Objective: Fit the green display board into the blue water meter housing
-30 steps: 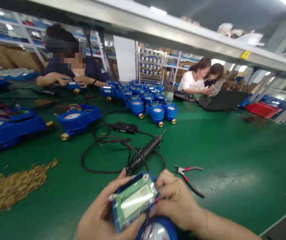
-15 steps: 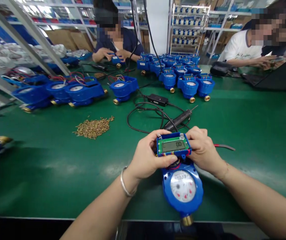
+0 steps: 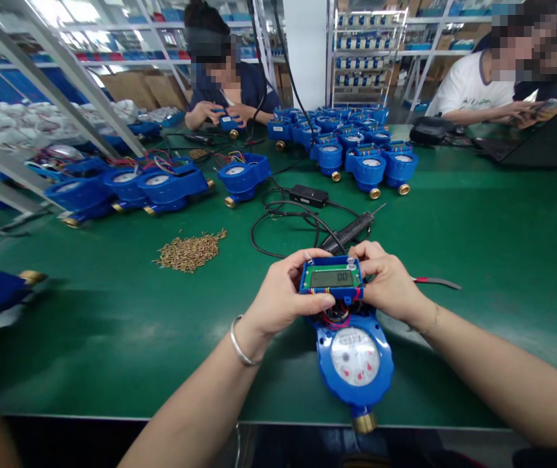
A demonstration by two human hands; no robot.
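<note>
A blue water meter with a white dial lies on the green table near its front edge. Above its dial sits a blue display module with a green circuit board and an LCD reading zeros. My left hand grips the module's left side, thumb along its lower edge. On the module's right side, my right hand holds it with fingers curled over the top corner. Red and other coloured wires run between module and meter.
A black electric screwdriver with coiled cable lies just beyond my hands. Red-handled pliers lie to the right. A pile of brass screws sits left of centre. Several blue meters stand further back. Other people work across the table.
The view swung downward from the far table and then steadied. Both hands keep hold of the display module, which has tilted flatter and lifted slightly off the meter body, showing more wires.
</note>
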